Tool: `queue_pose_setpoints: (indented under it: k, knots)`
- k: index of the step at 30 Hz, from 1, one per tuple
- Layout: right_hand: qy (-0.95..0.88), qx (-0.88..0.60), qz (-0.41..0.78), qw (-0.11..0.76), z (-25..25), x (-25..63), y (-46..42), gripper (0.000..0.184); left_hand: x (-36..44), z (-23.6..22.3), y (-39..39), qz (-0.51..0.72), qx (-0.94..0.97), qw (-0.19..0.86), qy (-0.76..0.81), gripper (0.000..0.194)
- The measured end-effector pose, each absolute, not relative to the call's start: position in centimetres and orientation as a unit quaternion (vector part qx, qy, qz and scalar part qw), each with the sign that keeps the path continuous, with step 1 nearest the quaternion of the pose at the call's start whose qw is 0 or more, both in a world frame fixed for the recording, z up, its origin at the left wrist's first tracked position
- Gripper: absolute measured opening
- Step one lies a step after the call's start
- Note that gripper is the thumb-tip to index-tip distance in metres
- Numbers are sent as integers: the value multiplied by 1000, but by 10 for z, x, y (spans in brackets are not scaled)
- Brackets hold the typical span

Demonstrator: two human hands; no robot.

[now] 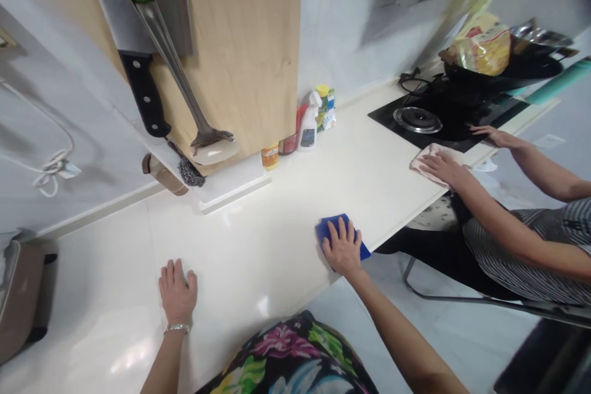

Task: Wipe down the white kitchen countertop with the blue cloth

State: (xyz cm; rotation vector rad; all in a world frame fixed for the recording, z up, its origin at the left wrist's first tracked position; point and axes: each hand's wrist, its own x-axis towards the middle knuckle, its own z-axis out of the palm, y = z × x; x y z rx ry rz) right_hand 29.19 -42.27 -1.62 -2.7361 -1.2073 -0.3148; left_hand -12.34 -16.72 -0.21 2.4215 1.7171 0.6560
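My right hand [342, 247] presses down on a folded blue cloth [330, 224] near the edge of the white stone countertop [258, 240]. My left hand [178, 291], with a metal wristband, lies flat on the bare counter with its fingers spread, holding nothing. Across the counter, a co-worker's hand [441, 168] rests on a pink cloth [427, 159]. Their other hand [492, 135] lies on the counter's edge beside the black gas hob [443, 114].
A knife [145, 92] and a metal spatula [184, 92] hang on a wooden board [244, 43]. A spray bottle [308, 124] and other small containers stand against the wall. A black wok [503, 64] sits at the far end, with a yellow bag [482, 46] on it.
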Motion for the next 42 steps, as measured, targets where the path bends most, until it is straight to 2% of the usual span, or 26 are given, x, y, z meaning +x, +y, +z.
queue_pose_setpoints:
  k: [15, 24, 35, 42]
  knots:
    - [-341, -932, -83, 86, -18, 380, -314, 61, -127, 4, -166, 207, 802, 47, 558, 62]
    - [-347, -933, -24, 89, -10, 424, -224, 64, -130, 4, -161, 201, 807, 39, 553, 63]
    - [-327, -939, 17, 104, -2, 439, -131, 67, -140, -4, -156, 185, 808, 45, 557, 66]
    - [-335, -937, 6, 98, -1, 427, -119, 64, -145, -7, -153, 178, 811, 29, 556, 67]
